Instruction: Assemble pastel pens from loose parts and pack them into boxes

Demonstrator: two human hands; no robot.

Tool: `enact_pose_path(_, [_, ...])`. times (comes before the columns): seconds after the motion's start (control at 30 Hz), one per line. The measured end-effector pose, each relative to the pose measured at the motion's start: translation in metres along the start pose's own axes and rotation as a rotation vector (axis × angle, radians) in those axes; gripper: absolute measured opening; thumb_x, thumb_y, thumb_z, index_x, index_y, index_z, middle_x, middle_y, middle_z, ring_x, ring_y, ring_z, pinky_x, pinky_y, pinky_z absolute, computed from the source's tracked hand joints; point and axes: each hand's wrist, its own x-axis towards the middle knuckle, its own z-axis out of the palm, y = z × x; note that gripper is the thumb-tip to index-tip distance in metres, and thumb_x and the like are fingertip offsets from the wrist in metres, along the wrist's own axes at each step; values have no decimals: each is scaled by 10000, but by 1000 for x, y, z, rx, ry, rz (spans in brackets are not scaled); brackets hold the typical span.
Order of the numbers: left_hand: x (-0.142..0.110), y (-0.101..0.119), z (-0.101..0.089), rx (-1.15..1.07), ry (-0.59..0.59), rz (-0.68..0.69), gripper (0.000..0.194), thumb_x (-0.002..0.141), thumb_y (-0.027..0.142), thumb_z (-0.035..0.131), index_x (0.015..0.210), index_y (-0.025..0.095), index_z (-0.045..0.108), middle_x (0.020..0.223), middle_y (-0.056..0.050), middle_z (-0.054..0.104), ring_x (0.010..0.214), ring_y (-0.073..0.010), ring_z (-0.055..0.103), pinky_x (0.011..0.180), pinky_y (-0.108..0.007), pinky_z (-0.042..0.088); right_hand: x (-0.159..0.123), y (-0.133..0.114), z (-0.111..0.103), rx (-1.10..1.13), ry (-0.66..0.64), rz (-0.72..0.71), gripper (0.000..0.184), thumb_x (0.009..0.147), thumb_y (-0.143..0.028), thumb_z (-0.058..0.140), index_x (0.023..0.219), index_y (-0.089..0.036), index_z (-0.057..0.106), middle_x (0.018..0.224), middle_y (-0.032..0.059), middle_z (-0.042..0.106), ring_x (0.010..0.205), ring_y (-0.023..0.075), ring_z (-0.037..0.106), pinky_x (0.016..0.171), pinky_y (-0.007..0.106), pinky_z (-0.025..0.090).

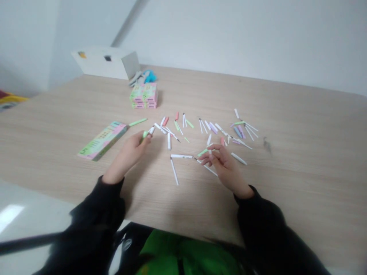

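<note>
Your left hand (137,147) is pinched nearly closed on a green-and-white pen piece (148,133), its far end towards two o'clock. Your right hand (225,164) is loosely curled around a small white piece (210,152), mostly hidden by your fingers.

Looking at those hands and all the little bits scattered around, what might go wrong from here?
The right hand might nudge the thin white stick close beside it. The small white piece at its fingertips could slip. And with colours jumbled, the red piece could get mismatched.
</note>
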Motion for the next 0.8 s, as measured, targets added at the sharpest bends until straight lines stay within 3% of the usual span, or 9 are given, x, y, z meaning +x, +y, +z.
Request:
enact_pose_path(0.07, [1, -17, 6, 235, 51, 0, 259, 934, 333, 485, 732, 201, 577, 760, -74, 600, 741, -230, 564, 735, -363, 478, -2, 0, 0, 2, -14, 22, 264, 971, -466, 585, 1105, -258, 492, 888, 28, 767, 745, 173, 719, 739, 351, 569])
enact_pose_path(0.17, [0, -27, 26, 394, 16, 47, 216, 920, 228, 471, 783, 182, 632, 858, -129, 638, 833, -273, 601, 837, -415, 505, -6, -1, 3, -46, -83, 21, 221, 977, -419, 570, 1114, -256, 508, 862, 28, 767, 766, 182, 732, 775, 370, 581])
enact_pose_path(0.3, [-4, -19, 49, 529, -33, 97, 267, 962, 252, 466, 994, 113, 692, 1059, -205, 660, 1030, -340, 606, 940, -468, 489, -9, -4, 5, -149, -136, 0, 168, 978, -330, 542, 1116, -241, 509, 836, 27, 764, 729, 171, 723, 747, 350, 568])
enact_pose_path(0.43, [-7, -7, 53, 621, 1, 86, 350, 978, 342, 471, 1121, 96, 675, 1164, -236, 629, 1109, -396, 580, 928, -517, 460, -7, -4, 5, -128, -81, 20, 161, 965, -350, 550, 1078, -248, 497, 850, 32, 775, 746, 184, 731, 753, 359, 571])
enact_pose_path(0.6, [2, 12, 48, 581, 15, 136, 291, 965, 292, 446, 973, 144, 696, 1068, -190, 677, 1059, -343, 603, 871, -439, 432, -7, -5, 4, -259, -93, -5, 122, 991, -322, 506, 1092, -255, 493, 914, 40, 793, 807, 198, 729, 816, 386, 546])
enact_pose_path(0.8, [21, 33, 55, 554, -91, 38, 462, 995, 414, 399, 765, 148, 698, 840, -161, 730, 782, -265, 647, 714, -360, 397, -7, 0, 4, -267, -159, -57, 102, 1017, -275, 459, 1113, -249, 479, 911, 41, 781, 900, 199, 747, 863, 383, 551])
